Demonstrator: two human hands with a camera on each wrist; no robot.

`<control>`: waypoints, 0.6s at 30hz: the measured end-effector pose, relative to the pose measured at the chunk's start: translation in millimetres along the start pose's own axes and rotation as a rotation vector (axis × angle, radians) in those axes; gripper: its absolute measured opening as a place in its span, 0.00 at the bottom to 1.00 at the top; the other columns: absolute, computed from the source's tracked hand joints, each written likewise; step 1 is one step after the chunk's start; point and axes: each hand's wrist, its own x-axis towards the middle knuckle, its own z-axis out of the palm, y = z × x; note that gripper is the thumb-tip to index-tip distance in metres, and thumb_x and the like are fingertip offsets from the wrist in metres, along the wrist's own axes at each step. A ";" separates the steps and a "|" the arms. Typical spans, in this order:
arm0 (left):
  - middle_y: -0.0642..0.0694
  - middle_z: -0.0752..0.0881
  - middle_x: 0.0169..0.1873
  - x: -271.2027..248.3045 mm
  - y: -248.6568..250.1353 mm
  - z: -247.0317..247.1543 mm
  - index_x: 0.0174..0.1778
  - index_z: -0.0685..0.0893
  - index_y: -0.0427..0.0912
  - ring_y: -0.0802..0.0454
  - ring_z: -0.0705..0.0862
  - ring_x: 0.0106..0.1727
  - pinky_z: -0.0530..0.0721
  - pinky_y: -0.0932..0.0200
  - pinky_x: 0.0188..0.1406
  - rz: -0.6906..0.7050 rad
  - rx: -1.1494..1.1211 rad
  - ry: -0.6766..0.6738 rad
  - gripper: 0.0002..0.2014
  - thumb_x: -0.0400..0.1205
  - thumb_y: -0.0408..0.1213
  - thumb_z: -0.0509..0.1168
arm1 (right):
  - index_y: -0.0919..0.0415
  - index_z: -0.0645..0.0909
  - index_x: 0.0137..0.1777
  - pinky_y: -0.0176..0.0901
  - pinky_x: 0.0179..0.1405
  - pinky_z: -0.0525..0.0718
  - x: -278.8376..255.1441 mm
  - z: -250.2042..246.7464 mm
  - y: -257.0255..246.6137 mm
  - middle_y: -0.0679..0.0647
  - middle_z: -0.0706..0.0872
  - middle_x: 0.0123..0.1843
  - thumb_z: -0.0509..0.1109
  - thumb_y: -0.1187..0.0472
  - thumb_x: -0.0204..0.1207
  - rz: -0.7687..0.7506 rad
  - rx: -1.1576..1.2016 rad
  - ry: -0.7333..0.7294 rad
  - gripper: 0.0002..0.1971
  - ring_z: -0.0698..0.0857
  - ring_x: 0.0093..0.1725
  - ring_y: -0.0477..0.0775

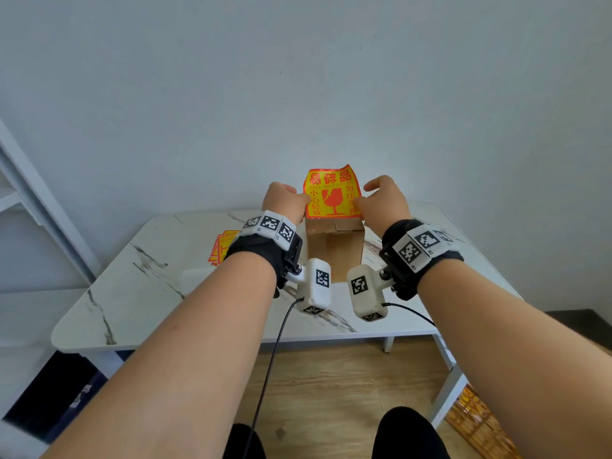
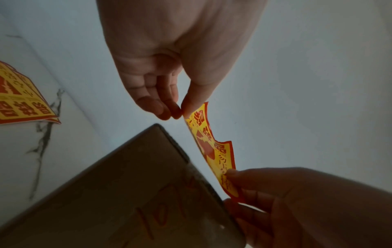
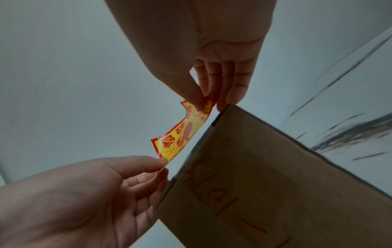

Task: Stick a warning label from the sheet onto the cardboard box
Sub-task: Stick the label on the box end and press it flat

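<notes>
Warning label [image 1: 332, 193]: yellow with red border, red broken-goblet symbol, Chinese characters, small line "FRAGILE HANDLE WITH CARE". Held upright in the air just above the cardboard box [image 1: 334, 246], pinched at 2 edges: left hand [image 1: 284, 202] thumb and fingers on one, right hand [image 1: 384, 202] on the other. Box bears red handwriting, illegible. Label sheets [image 1: 222, 246] lie on the marble-patterned table [image 1: 139, 293], left of the box.
</notes>
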 end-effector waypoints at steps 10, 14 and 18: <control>0.34 0.87 0.56 10.0 -13.0 11.4 0.64 0.77 0.36 0.35 0.88 0.56 0.87 0.49 0.55 0.017 0.155 0.011 0.21 0.76 0.36 0.69 | 0.60 0.74 0.65 0.43 0.42 0.76 3.9 6.3 8.3 0.54 0.83 0.48 0.67 0.63 0.79 -0.050 -0.096 -0.003 0.15 0.82 0.45 0.55; 0.35 0.87 0.57 12.5 -15.4 14.0 0.65 0.76 0.36 0.37 0.88 0.56 0.79 0.56 0.46 0.037 0.185 0.021 0.20 0.77 0.37 0.68 | 0.59 0.74 0.64 0.40 0.35 0.75 5.0 8.5 11.3 0.54 0.84 0.48 0.67 0.64 0.77 -0.057 -0.094 -0.006 0.16 0.83 0.44 0.54; 0.36 0.87 0.57 14.2 -18.1 14.0 0.65 0.77 0.37 0.38 0.88 0.57 0.80 0.55 0.50 0.048 0.197 0.025 0.23 0.76 0.42 0.72 | 0.59 0.75 0.64 0.40 0.33 0.75 5.1 8.8 11.3 0.54 0.84 0.46 0.67 0.65 0.77 -0.051 -0.083 0.001 0.16 0.84 0.45 0.55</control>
